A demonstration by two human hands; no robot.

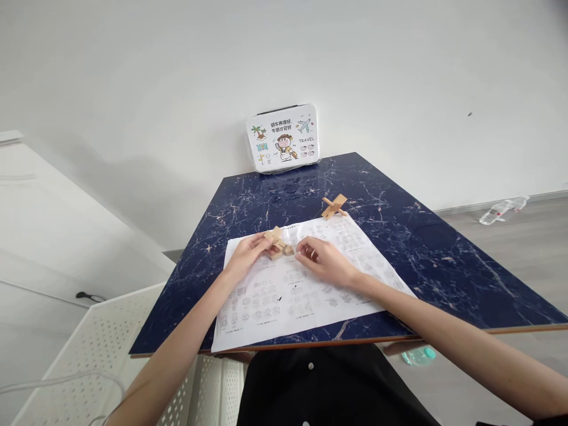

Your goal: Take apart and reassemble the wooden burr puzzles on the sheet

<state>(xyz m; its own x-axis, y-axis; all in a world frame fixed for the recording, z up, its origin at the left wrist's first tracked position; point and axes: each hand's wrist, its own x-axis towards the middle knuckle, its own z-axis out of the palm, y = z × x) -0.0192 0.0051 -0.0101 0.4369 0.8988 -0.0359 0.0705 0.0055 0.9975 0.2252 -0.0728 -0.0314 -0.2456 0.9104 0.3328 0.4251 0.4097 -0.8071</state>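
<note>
My left hand (248,254) is closed on a light wooden puzzle (276,244) made of crossed, notched bars. It holds the puzzle over a printed instruction sheet (266,296). Just right of the puzzle is my right hand (326,260), its fingers curled in with the tips together and nothing visible in them. A small gap parts these fingertips from the puzzle's nearest block (288,250). Beyond the right hand, a second wooden puzzle piece (334,206), a flat bar crossed by a thinner stick, lies at the sheet's far edge.
The blue marbled table (293,192) reaches to the wall. At its far end a white cartoon-printed case (284,139) leans upright. A white perforated cabinet (110,331) stands at the left. Plastic bottles lie on the floor (536,231) to the right.
</note>
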